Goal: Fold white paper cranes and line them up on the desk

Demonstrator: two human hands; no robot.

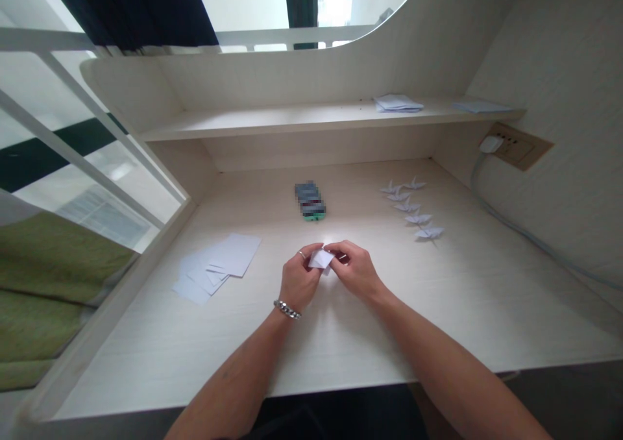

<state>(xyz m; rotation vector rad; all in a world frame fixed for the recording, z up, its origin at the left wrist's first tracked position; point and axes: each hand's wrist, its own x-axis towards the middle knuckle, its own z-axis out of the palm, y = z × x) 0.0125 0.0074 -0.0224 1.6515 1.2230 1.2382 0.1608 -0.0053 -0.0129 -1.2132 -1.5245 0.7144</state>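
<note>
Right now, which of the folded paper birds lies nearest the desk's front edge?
The bird at the near right end of the group; the other birds all lie farther back, toward the shelf.

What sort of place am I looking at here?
Probably a study nook in a home or dormitory: there's a pale desk with a built-in shelf above it, and a wall socket at the right.
</note>
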